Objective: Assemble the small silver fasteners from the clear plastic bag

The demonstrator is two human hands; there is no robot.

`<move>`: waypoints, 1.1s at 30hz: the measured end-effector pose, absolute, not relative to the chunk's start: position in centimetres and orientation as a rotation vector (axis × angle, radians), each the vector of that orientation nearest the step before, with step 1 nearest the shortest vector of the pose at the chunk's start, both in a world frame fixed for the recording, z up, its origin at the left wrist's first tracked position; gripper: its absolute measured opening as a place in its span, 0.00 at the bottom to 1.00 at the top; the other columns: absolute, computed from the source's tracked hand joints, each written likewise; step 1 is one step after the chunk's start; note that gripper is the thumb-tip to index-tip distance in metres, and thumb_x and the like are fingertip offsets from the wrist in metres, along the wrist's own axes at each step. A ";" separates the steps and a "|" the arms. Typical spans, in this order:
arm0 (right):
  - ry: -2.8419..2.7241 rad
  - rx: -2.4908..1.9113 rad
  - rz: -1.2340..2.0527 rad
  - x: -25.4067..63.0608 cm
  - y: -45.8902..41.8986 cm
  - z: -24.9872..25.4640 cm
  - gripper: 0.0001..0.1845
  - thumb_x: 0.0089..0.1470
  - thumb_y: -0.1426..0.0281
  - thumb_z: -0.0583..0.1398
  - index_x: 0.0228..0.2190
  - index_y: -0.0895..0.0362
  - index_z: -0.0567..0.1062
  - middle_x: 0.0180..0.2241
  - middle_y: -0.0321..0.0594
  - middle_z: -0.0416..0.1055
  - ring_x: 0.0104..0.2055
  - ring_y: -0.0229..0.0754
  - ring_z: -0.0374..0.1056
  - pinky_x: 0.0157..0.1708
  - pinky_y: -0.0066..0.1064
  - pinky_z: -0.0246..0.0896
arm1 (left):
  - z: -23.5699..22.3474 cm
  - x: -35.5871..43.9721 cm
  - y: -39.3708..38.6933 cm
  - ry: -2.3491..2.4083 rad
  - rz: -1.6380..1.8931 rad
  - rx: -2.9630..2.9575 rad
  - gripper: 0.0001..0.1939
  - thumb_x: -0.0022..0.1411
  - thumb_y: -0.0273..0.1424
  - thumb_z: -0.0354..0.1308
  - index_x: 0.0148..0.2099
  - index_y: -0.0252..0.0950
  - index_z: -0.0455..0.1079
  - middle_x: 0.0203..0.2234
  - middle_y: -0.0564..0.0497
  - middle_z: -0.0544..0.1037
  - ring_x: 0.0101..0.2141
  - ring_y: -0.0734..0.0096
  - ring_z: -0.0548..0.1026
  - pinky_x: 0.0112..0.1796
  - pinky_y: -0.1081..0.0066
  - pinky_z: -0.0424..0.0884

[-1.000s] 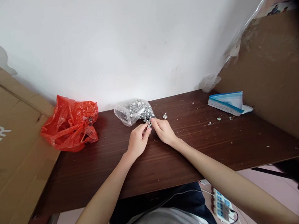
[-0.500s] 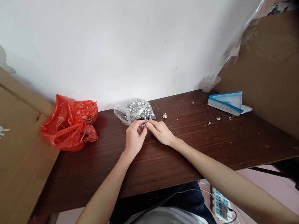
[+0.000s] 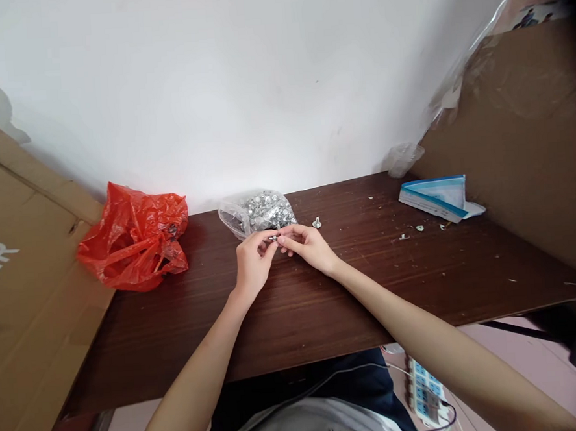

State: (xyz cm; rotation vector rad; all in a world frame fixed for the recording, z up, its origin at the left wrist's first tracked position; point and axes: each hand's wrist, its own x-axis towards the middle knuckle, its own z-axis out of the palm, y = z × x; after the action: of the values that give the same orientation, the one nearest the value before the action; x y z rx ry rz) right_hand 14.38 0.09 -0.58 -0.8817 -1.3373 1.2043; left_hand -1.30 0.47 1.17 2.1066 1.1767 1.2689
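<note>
My left hand [image 3: 253, 260] is closed, thumb and fingers pinching a small metal screw [image 3: 273, 238]. My right hand [image 3: 311, 248] meets it from the right, its thumb and forefinger pressed together at the end of the same screw. Fingers cover much of the piece, so whether a second part is on it cannot be made out. Just behind both hands lies a clear plastic bag [image 3: 268, 209] full of small shiny metal fasteners. A single screw with a broad round head [image 3: 316, 223] stands head down on the table, right of the bag.
A crumpled red plastic bag [image 3: 138, 241] sits at the left beside a cardboard box [image 3: 37, 270]. On the right are a blue and white packet [image 3: 436, 197], a clear plastic cup [image 3: 404, 159] and small scraps on the brown table [image 3: 370, 288]. A power strip [image 3: 426, 392] lies below.
Both hands have shifted slightly left. My right hand's fingers have changed their hold, with the forefinger now stretched along the top and other fingertips showing beneath.
</note>
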 end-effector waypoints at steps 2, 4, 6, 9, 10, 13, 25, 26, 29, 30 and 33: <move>-1.280 -0.869 1.233 14.4 0.2 -0.5 0.18 0.45 0.59 0.67 0.34 0.59 0.74 0.28 0.38 0.73 0.29 0.37 0.69 0.28 0.29 0.66 | 1.2 -1.4 0.6 1.185 1.274 2.101 0.09 0.58 0.27 0.59 0.41 0.37 0.75 0.29 0.52 0.77 0.24 0.77 0.69 0.27 0.76 0.66; -1.245 -0.853 1.260 14.3 0.2 -0.5 0.18 0.43 0.60 0.68 0.34 0.59 0.74 0.29 0.38 0.73 0.30 0.37 0.70 0.29 0.30 0.67 | 1.2 -1.4 0.6 1.185 1.276 2.099 0.08 0.57 0.27 0.59 0.41 0.37 0.75 0.29 0.52 0.78 0.24 0.77 0.69 0.27 0.75 0.66; -1.217 -0.838 1.276 14.3 0.3 -0.6 0.19 0.42 0.61 0.69 0.35 0.58 0.74 0.29 0.39 0.74 0.31 0.38 0.70 0.31 0.30 0.68 | 1.3 -1.4 0.6 1.190 1.283 2.093 0.08 0.57 0.26 0.59 0.40 0.36 0.75 0.29 0.52 0.78 0.24 0.77 0.69 0.27 0.75 0.67; -1.169 -0.836 1.281 14.2 0.3 -0.6 0.21 0.40 0.62 0.70 0.37 0.57 0.74 0.30 0.39 0.74 0.31 0.38 0.71 0.33 0.33 0.70 | 1.3 -1.3 0.6 1.196 1.287 2.081 0.07 0.56 0.27 0.60 0.39 0.36 0.75 0.29 0.52 0.78 0.24 0.77 0.70 0.26 0.75 0.67; -1.155 -0.843 1.279 14.3 0.3 -0.6 0.21 0.40 0.62 0.70 0.36 0.58 0.74 0.30 0.39 0.74 0.31 0.38 0.71 0.33 0.33 0.70 | 1.3 -1.3 0.6 1.197 1.283 2.081 0.06 0.56 0.27 0.60 0.38 0.36 0.75 0.29 0.52 0.78 0.24 0.77 0.70 0.27 0.75 0.67; -1.143 -0.872 1.274 14.3 0.2 -0.5 0.20 0.39 0.61 0.70 0.33 0.59 0.75 0.29 0.40 0.75 0.29 0.38 0.71 0.35 0.35 0.71 | 1.3 -1.3 0.5 1.199 1.266 2.088 0.06 0.56 0.27 0.60 0.38 0.36 0.75 0.28 0.52 0.77 0.24 0.77 0.69 0.26 0.76 0.67; -1.229 -0.871 1.297 14.4 0.1 -0.1 0.17 0.43 0.65 0.68 0.35 0.58 0.76 0.28 0.36 0.73 0.28 0.34 0.68 0.31 0.30 0.68 | 1.0 -1.2 0.5 1.177 1.198 2.145 0.07 0.56 0.27 0.57 0.38 0.37 0.72 0.28 0.53 0.75 0.23 0.78 0.68 0.24 0.77 0.65; -1.245 -0.878 1.319 14.4 0.0 -0.1 0.16 0.44 0.64 0.67 0.35 0.59 0.76 0.28 0.36 0.73 0.28 0.34 0.68 0.33 0.31 0.68 | 1.0 -1.2 0.5 1.180 1.188 2.154 0.07 0.56 0.27 0.57 0.38 0.37 0.72 0.28 0.53 0.75 0.23 0.78 0.68 0.25 0.77 0.65; -1.243 -0.877 1.391 14.4 -0.2 0.1 0.14 0.45 0.64 0.67 0.33 0.58 0.76 0.28 0.36 0.74 0.30 0.36 0.70 0.37 0.33 0.70 | 1.0 -1.3 0.5 1.186 1.170 2.184 0.06 0.56 0.27 0.57 0.38 0.37 0.71 0.29 0.53 0.73 0.24 0.77 0.68 0.25 0.77 0.65; -1.225 -0.869 1.415 14.4 -0.3 0.1 0.14 0.45 0.63 0.67 0.33 0.58 0.76 0.28 0.36 0.74 0.32 0.36 0.71 0.39 0.33 0.70 | 1.0 -1.3 0.5 1.187 1.167 2.190 0.06 0.56 0.27 0.57 0.38 0.37 0.71 0.29 0.53 0.73 0.25 0.77 0.68 0.26 0.77 0.65; -1.157 -0.840 1.483 14.3 -0.3 0.1 0.14 0.43 0.64 0.68 0.32 0.58 0.75 0.29 0.35 0.75 0.34 0.37 0.72 0.41 0.34 0.71 | 1.0 -1.3 0.5 1.194 1.151 2.200 0.05 0.55 0.26 0.57 0.37 0.37 0.71 0.28 0.54 0.72 0.24 0.77 0.68 0.26 0.76 0.66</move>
State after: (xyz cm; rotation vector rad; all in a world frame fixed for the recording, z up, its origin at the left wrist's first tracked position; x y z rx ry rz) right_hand 14.31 -0.31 0.08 -0.8398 -1.1570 1.4832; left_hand -1.30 0.50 0.98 2.2004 1.1942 1.1515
